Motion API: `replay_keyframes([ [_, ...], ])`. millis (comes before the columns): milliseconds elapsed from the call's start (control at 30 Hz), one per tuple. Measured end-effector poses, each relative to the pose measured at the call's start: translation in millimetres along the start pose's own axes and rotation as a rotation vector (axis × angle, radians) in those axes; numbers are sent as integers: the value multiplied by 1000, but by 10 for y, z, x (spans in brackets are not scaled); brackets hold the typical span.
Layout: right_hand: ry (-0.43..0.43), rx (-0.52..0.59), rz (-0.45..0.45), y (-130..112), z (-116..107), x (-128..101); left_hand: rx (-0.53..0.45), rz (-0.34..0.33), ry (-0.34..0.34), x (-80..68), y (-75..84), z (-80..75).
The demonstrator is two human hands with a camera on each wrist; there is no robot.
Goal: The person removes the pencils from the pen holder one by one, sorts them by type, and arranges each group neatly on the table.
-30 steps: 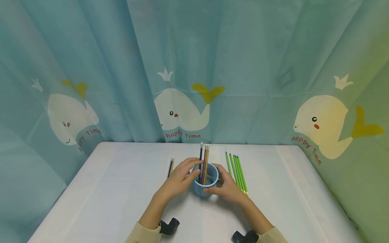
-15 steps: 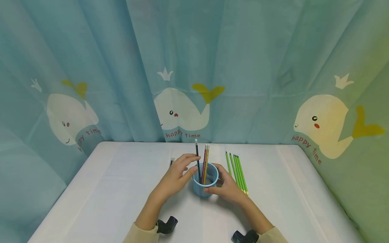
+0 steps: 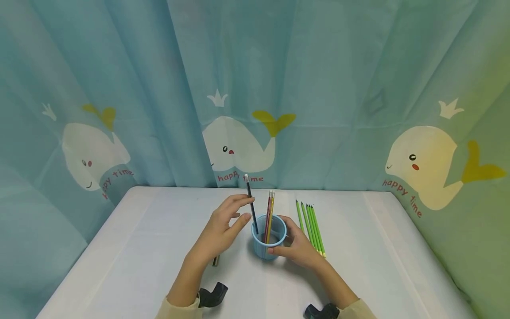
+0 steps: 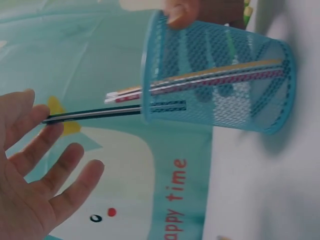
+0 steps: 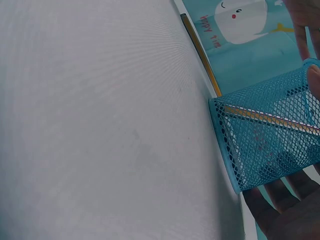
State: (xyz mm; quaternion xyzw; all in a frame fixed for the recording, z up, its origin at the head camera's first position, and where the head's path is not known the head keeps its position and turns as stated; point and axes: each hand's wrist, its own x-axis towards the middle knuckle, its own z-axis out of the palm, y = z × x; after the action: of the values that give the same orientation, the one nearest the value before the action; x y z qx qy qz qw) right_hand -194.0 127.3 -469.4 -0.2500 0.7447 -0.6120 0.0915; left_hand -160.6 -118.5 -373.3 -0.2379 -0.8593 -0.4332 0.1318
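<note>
Head view
Cup: a blue mesh cup stands upright on the white table, near the middle.
In the cup: two or three coloured pencils lean against the far rim; a dark pencil with a white end has only its tip inside, tilted to the left.
Left hand: the left hand pinches the dark pencil between thumb and fingers, left of the cup.
Right hand: the right hand curls round the cup's right side, thumb on the near rim.
Table: green pencils lie side by side just right of the cup; the end of another pencil shows under the left wrist.
Room: a teal curtain with white whales hangs behind the table.

Left wrist view
Cup: the mesh cup appears sideways, with a thumb of the other hand on its rim.
In the cup: the coloured pencils reach its base; the dark pencil reaches only a little way inside.
Left hand: fingertips touch the dark pencil's outer end; the other fingers are spread.

Right wrist view
Cup: the cup rests on the table.
Right hand: fingers wrap round its wall.
Table: a yellow pencil lies beyond the cup.
</note>
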Motion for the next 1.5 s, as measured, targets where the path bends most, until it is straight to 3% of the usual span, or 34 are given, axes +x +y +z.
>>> replay_keyframes([
  [233,4,-4,9,-31,-6,14,-26,53,85,7,90,-123],
  [400,6,3,15,-33,-6,4,-75,116,195,2,63,-164],
  [533,-2,10,14,-25,2,-3,-104,124,274,-16,56,-215],
  [733,-6,9,2,-11,-3,-1,-130,75,310,-39,16,-294],
  [1067,-11,19,-12,15,-2,-7,-213,-13,243,-40,-157,-288],
  [1233,-8,21,-5,0,5,-9,-243,-101,287,-51,-233,-307],
  [1500,-3,8,-7,-17,2,1,-300,-158,331,-50,-352,-384],
])
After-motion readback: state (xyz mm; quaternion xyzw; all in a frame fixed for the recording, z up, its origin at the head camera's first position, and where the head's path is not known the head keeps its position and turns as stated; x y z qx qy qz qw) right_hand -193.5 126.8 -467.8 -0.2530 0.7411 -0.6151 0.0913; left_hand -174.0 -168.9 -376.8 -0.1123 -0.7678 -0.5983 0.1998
